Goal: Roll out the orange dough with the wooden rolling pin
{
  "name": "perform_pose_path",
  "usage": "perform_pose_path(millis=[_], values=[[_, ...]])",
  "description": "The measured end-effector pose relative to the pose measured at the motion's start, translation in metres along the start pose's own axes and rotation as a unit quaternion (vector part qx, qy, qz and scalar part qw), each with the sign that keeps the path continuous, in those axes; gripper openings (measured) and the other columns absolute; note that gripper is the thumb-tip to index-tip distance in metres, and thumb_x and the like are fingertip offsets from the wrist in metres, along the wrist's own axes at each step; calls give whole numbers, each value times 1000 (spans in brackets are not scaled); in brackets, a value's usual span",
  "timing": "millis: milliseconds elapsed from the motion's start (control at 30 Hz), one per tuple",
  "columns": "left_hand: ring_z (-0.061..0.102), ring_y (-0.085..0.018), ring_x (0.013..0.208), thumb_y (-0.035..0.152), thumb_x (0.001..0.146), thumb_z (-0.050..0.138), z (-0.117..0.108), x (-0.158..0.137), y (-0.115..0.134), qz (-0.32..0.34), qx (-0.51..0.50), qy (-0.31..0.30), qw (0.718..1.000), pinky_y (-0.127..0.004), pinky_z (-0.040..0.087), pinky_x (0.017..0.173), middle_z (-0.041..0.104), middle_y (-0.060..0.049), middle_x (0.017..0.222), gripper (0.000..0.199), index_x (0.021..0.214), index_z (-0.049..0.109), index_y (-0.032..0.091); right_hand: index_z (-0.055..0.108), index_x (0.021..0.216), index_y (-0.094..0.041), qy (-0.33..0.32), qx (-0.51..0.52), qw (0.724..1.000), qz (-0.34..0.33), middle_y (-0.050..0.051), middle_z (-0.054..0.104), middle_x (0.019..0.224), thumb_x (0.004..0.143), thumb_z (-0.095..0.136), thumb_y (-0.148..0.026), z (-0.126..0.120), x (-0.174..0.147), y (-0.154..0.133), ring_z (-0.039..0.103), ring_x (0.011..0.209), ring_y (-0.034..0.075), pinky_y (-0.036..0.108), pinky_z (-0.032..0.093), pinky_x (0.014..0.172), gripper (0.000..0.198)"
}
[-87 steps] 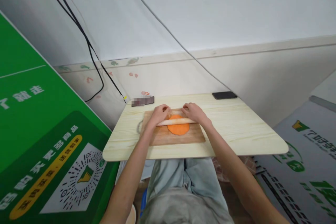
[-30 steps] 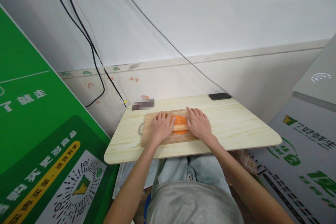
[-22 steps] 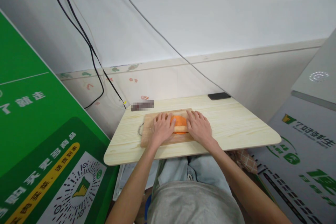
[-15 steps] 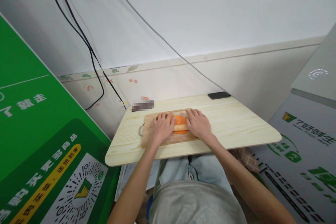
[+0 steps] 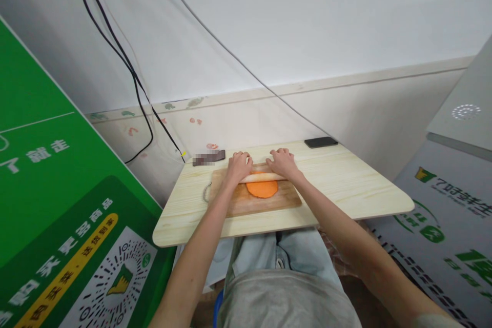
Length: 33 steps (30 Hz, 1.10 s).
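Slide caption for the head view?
Left hand and right hand on a rolling pin across orange dough on a wooden board.

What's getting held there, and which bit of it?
A rolling pin: the left grip is over its left part, the right grip over its right. Whether either closes around it can't be told.
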<state>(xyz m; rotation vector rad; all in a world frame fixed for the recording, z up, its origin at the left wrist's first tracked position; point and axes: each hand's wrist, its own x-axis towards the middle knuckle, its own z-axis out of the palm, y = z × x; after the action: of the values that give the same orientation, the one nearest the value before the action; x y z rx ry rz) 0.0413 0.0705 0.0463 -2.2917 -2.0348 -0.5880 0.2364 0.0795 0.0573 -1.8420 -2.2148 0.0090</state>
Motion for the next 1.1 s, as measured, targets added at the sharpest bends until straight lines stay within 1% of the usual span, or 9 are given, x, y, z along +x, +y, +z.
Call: perform_pose_path(millis=[200, 267, 333, 433, 500, 600, 767, 933, 1100], values=[[64, -26, 130, 27, 109, 46, 5, 10, -4, 7, 2, -12, 1000, -39, 47, 114, 76, -15, 130, 34, 120, 77, 18, 73, 134, -14, 23, -11, 999, -20, 24, 63, 150, 109, 48, -33, 3, 11, 0, 45, 147, 36, 58, 30, 123, 41], [65, -27, 129, 28, 108, 48, 9, 10, -5, 1, 0, -22, 1000, -38, 47, 113, 77, -15, 129, 33, 120, 77, 18, 74, 133, -14, 24, -9, 999, -25, 24, 64, 149, 109, 48, -33, 3, 9, 0, 46, 146, 36, 56, 30, 123, 41], [65, -27, 130, 31, 107, 49, 12, 6, -6, -9, -3, -27, 1000, -38, 48, 113, 77, -16, 130, 35, 123, 76, 17, 74, 134, -14, 21, -4, 999, -24, 23, 65, 147, 109, 46, -34, 2, 4, 2, 48, 145, 35, 53, 34, 121, 42], [65, -28, 131, 36, 108, 48, 15, -4, -8, -23, -9, -27, 999, -38, 48, 114, 74, -17, 136, 39, 130, 74, 16, 73, 137, -16, 5, 6, 1000, -13, 21, 68, 144, 109, 47, -38, 0, -8, 3, 54, 139, 35, 47, 42, 114, 44], [65, -28, 132, 38, 109, 49, 15, -13, -9, -30, -12, -25, 999, -38, 47, 115, 73, -17, 139, 40, 133, 73, 16, 73, 137, -16, -11, 12, 1000, -6, 22, 70, 142, 109, 48, -41, -2, -18, 2, 58, 134, 35, 45, 45, 110, 46], [65, -29, 131, 41, 109, 50, 12, -25, -8, -36, -13, -26, 999, -39, 46, 116, 73, -16, 137, 39, 131, 73, 18, 73, 138, -16, -22, 15, 1000, 1, 23, 69, 143, 110, 45, -44, -6, -33, -1, 58, 134, 36, 47, 45, 110, 49], [64, -31, 126, 44, 111, 47, 4, -44, 1, -27, -7, -18, 999, -42, 47, 113, 74, -14, 132, 38, 125, 75, 22, 69, 141, -17, 3, 2, 1000, -4, 20, 69, 144, 111, 41, -40, -8, -51, -5, 57, 136, 35, 46, 44, 112, 47], [62, -33, 128, 45, 112, 46, -3, -63, 14, -39, 5, -9, 999, -46, 47, 110, 72, -13, 135, 38, 128, 74, 25, 66, 143, -18, 30, -10, 999, -7, 17, 68, 147, 112, 38, -34, -8, -71, -7, 55, 139, 33, 44, 43, 115, 45], [59, -34, 131, 44, 111, 45, -3, -78, 20, -36, 14, 0, 999, -49, 46, 111, 71, -14, 139, 39, 132, 73, 25, 64, 147, -18, 37, -14, 999, 1, 16, 64, 155, 110, 41, -31, -7, -83, -9, 53, 143, 32, 43, 43, 115, 45]])
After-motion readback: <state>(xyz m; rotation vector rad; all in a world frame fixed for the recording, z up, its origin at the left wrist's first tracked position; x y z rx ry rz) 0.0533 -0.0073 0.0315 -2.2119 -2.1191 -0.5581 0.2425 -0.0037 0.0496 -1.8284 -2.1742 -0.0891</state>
